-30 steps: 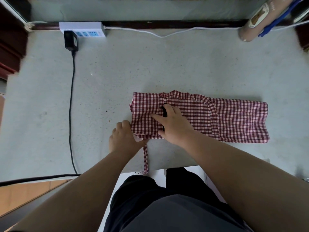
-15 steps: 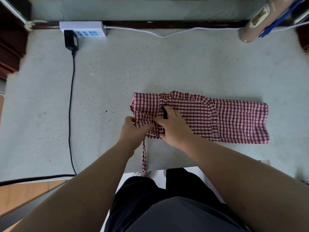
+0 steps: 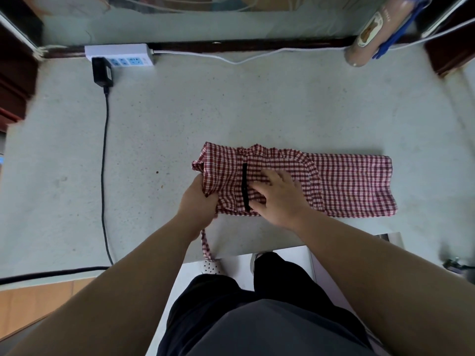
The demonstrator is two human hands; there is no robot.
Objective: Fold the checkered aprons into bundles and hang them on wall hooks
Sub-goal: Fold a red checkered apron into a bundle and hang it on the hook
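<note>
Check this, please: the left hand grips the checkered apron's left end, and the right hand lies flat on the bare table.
No: the head view shows the right hand flat on the checkered apron itself. The left hand does grip its left end.

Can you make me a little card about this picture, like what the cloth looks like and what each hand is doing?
Cloth: a red and white checkered apron, folded into a long strip, lying on the table
Left: the left hand grips the apron's left end
Right: the right hand presses flat on the apron, fingers spread
Strap: the strap hangs over the table's near edge
Far edge: a white power strip with a black adapter plugged in
</note>
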